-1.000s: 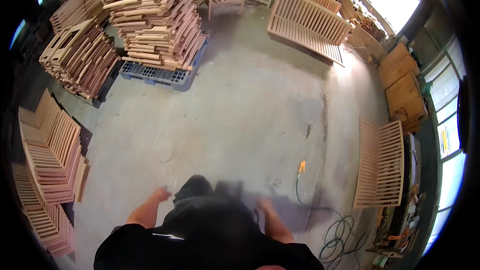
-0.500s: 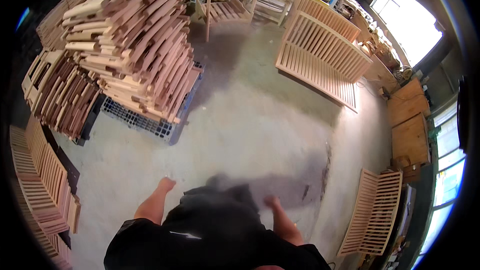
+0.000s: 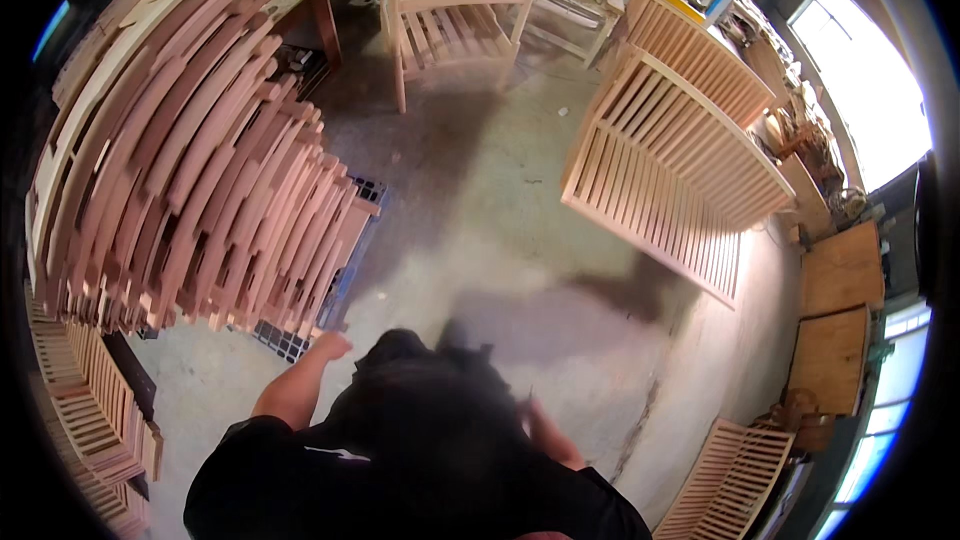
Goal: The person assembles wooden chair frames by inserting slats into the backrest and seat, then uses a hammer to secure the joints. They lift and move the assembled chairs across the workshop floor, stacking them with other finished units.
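Observation:
My left hand (image 3: 328,346) hangs low at my side, close to the near corner of a pallet (image 3: 352,285) under a tall stack of curved wooden pieces (image 3: 215,155). Nothing shows in it, though its fingers are too small and smeared to read. On the other side, my right hand (image 3: 531,408) hangs beside my dark clothing, partly covered by it. Its fingers do not show well enough to tell what they do. Neither hand visibly touches the wood.
Ahead stands a wooden bed-like frame (image 3: 455,30). Slatted panels (image 3: 670,165) stand to the right on the concrete floor (image 3: 500,260). Another slatted panel (image 3: 725,485) is at the near right, and more slatted pieces (image 3: 90,390) at the near left. Brown boards (image 3: 835,340) lean by the windows.
I have moved forward: the stack, pallet and slatted panels look larger and nearer. My left hand is now beside the pallet's corner. My right hand is more covered by my clothing.

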